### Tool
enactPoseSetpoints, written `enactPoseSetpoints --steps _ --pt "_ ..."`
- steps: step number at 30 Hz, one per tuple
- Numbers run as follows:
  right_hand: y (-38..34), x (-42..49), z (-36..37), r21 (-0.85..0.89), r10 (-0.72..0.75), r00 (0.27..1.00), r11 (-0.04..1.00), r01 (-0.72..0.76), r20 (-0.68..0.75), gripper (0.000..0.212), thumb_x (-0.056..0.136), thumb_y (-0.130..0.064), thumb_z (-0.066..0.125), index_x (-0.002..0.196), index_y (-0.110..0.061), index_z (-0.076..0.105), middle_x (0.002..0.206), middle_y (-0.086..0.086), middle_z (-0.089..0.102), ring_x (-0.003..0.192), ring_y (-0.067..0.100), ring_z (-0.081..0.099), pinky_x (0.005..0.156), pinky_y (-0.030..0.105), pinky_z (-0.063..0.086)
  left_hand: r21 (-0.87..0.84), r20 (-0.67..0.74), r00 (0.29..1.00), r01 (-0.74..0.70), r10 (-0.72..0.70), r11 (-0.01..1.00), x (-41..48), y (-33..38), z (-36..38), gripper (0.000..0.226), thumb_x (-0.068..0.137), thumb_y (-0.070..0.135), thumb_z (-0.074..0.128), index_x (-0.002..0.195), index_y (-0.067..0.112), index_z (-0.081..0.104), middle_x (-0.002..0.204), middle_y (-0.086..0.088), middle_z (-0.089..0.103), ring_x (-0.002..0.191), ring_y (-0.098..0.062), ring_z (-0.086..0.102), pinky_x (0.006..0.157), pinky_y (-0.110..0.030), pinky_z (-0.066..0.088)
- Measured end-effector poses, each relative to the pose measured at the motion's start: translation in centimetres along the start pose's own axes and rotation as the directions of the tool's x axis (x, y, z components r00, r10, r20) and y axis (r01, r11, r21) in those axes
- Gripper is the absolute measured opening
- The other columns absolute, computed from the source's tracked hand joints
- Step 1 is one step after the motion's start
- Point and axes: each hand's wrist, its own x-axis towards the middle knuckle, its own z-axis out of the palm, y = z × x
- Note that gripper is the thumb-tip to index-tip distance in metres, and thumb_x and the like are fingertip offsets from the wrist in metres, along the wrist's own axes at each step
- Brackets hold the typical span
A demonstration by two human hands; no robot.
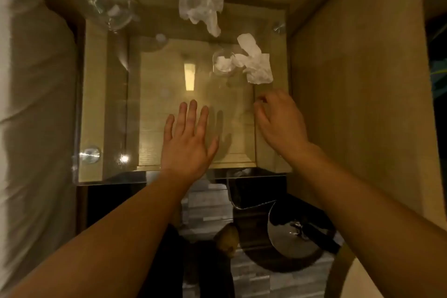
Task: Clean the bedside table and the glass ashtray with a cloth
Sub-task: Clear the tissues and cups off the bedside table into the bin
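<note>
1. Glass formed the top of the bedside surface (pixel 96 94), with pale wood showing beneath it and a bed (pixel 29 104) along its left side.
2. The left hand (pixel 186 138) was stretched over the front middle of the glass, palm down, its grip apart with fingers straight and spread, holding nothing.
3. The right hand (pixel 278 121) hovered near the front right of the top, its grip loosely curled and partly apart, empty.
4. A small glass ashtray (pixel 223 64) sat right of centre with a wad of white tissue inside it.
5. A crumpled white tissue (pixel 256 60) lay touching the ashtray's right side, just beyond the right hand's fingertips.
6. Another crumpled tissue (pixel 202 8) lay near the back edge, apart from both hands.
7. A round clear glass vessel (pixel 107 3) stood at the back left corner.
8. Whether either hand touched the glass could not be told.
</note>
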Motion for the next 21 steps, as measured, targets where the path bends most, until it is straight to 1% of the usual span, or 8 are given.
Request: enactPoseSetpoints --steps 2,5,7,9,12,15,19,21 --pt "0.5 2.0 0.4 0.065 0.048 0.997 0.997 -0.045 -0.053 0.029 0.105 -0.028 0.049 0.125 -0.012 0.061 0.122 0.010 0.060 0.106 0.023 0.059 0.084 0.038 0.051 0.019 0.009 1.000 0.012 -0.012 1.000 0.1 -0.1 0.1 0.076 0.104 0.064 0.015 0.168 0.023 0.005 0.177 -0.008 -0.001 0.163 -0.026 -0.006 0.130 -0.052 0.003" --pt "1.4 5.9 1.1 0.128 0.120 0.989 0.986 -0.109 -0.085 0.044 0.100 -0.030 0.057 0.141 -0.015 0.052 0.141 0.013 0.048 0.119 0.028 0.057 0.096 0.041 0.051 0.039 -0.039 0.999 0.002 0.000 0.999 0.1 -0.2 1.0 0.076 0.104 0.063 0.017 0.168 0.023 0.007 0.177 -0.008 0.002 0.163 -0.026 -0.005 0.130 -0.051 0.003" --pt "1.9 8.0 1.9 0.146 0.170 0.985 0.976 -0.162 -0.044 0.049 0.098 -0.034 0.060 0.145 -0.023 0.050 0.147 0.014 0.041 0.127 0.033 0.052 0.106 0.043 0.047 0.045 -0.039 0.999 0.001 0.001 0.999 0.2 -0.3 1.1 0.076 0.104 0.063 0.019 0.168 0.023 0.008 0.177 -0.008 0.002 0.163 -0.026 -0.004 0.130 -0.051 0.002" --pt "2.3 9.3 2.7 0.107 0.179 0.983 0.977 -0.183 0.045 0.044 0.099 -0.037 0.058 0.143 -0.029 0.051 0.145 0.013 0.041 0.127 0.034 0.050 0.107 0.043 0.046 0.051 -0.052 0.999 -0.002 0.004 0.999 0.3 -0.4 1.3 0.076 0.104 0.063 0.020 0.168 0.023 0.009 0.177 -0.008 0.002 0.163 -0.026 -0.004 0.130 -0.051 0.001" --pt "2.2 9.9 3.5 0.041 0.148 0.986 0.988 -0.151 0.080 0.030 0.102 -0.031 0.055 0.127 -0.017 0.062 0.133 0.014 0.047 0.116 0.033 0.055 0.097 0.036 0.048 0.056 -0.048 0.999 0.003 0.000 0.998 0.2 -0.2 1.2 0.076 0.104 0.062 0.020 0.168 0.023 0.009 0.176 -0.008 0.001 0.163 -0.026 -0.005 0.130 -0.051 0.000" --pt "2.1 9.3 3.7 0.103 0.171 0.985 0.980 -0.173 0.028 0.023 0.102 -0.022 0.056 0.113 -0.005 0.066 0.121 0.016 0.054 0.101 0.026 0.057 0.080 0.024 0.036 0.069 -0.041 0.999 0.005 -0.002 0.998 0.2 -0.3 1.1 0.076 0.104 0.063 0.020 0.168 0.023 0.008 0.176 -0.008 -0.001 0.163 -0.025 -0.007 0.130 -0.051 0.000" --pt "1.9 6.7 2.6 0.184 0.203 0.979 0.964 -0.194 -0.033 0.021 0.103 -0.023 0.056 0.111 -0.005 0.066 0.108 0.002 0.049 0.092 0.013 0.050 0.064 0.010 0.031 0.058 -0.032 0.999 0.011 -0.009 0.998 0.2 -0.2 1.0 0.076 0.104 0.063 0.019 0.168 0.023 0.007 0.177 -0.008 -0.002 0.163 -0.025 -0.008 0.130 -0.052 0.001" --pt "1.9 4.6 1.8 0.245 0.217 0.975 0.949 -0.198 -0.053 0.019 0.103 -0.025 0.056 0.106 -0.009 0.066 0.107 0.000 0.051 0.089 0.011 0.051 0.064 0.004 0.031 0.057 -0.040 0.999 0.016 -0.013 0.998 0.2 -0.2 1.0 0.076 0.104 0.063 0.020 0.167 0.023 0.008 0.177 -0.008 0.000 0.163 -0.025 -0.006 0.130 -0.052 0.002"
